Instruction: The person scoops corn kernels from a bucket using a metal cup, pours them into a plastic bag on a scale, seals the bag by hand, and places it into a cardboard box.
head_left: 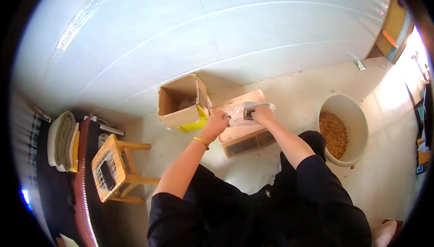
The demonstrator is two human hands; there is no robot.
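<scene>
A clear plastic bag (235,110) lies across a low, light wooden box (240,130) in front of me. My left hand (218,121) pinches the near left side of the bag, its fingers closed. My right hand (262,115) is closed on a small dark object with a brownish patch (248,113), at the right part of the bag. Whether that object is inside the bag or on top of it I cannot tell, and the fingers hide part of it.
An open cardboard box (181,120) with yellow on its side stands left of the wooden box. To the right is a pale bucket (357,134) partly filled with brown, grain-like pieces (333,135). A wooden stool (129,165) bearing a dark, flat item stands at left. The wall (203,30) rises behind.
</scene>
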